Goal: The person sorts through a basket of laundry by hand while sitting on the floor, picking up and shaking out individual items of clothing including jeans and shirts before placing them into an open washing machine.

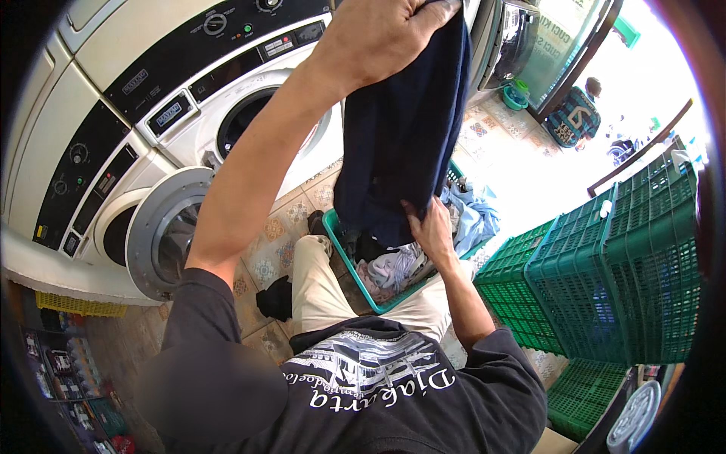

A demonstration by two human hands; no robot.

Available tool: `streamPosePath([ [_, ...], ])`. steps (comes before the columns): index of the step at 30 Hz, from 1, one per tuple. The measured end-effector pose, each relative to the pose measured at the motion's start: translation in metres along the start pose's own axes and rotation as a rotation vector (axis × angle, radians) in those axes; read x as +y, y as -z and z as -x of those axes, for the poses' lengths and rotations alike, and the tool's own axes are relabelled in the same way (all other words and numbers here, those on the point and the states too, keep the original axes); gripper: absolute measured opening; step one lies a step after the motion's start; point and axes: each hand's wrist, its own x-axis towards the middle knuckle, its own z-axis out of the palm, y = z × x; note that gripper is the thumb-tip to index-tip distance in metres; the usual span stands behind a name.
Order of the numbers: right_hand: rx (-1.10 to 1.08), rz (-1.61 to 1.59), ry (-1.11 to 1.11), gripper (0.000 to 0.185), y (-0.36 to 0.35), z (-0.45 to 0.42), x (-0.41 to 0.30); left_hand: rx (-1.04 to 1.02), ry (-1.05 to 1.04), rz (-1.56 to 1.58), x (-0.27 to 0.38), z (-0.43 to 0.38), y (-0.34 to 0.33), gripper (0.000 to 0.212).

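My left hand point(391, 34) is raised at the top of the view, shut on one end of a dark navy cloth garment point(397, 136). Lower down, my right hand point(435, 232) pinches the hanging garment near its bottom edge. Beneath the cloth stands a teal plastic laundry basket point(371, 298), on the floor between my legs. Striped, pale and dark clothes point(391, 269) lie in it, and a light blue garment point(476, 213) spills over its right rim. The navy cloth hides part of the basket.
Maytag machines point(170, 113) line the left side; one round door point(164, 238) is swung wide towards me. Stacked green plastic baskets point(601, 272) rise at the right. A dark cloth point(275, 299) lies on the tiled floor. A person point(573, 116) sits by the doorway.
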Motion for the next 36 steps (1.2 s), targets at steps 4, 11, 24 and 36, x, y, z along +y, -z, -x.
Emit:
streamPosePath([
  [4, -0.185, -0.065, 0.07, 0.016, 0.074, -0.021, 0.004, 0.078, 0.037, -0.136, -0.02, 0.0, 0.007, 0.028],
  [11, 0.003, -0.727, -0.258, 0.043, 0.132, -0.115, -0.065, 0.014, 0.173, -0.21, -0.081, 0.05, -0.023, 0.039],
  [24, 0.004, -0.671, -0.117, 0.043, 0.153, -0.145, -0.104, -0.001, 0.271, 0.155, 0.002, 0.133, -0.022, 0.025],
  [36, -0.053, -0.642, -0.138, 0.045, 0.15, -0.149, -0.031, 0.221, 0.063, 0.145, 0.0, 0.033, -0.01, 0.033],
])
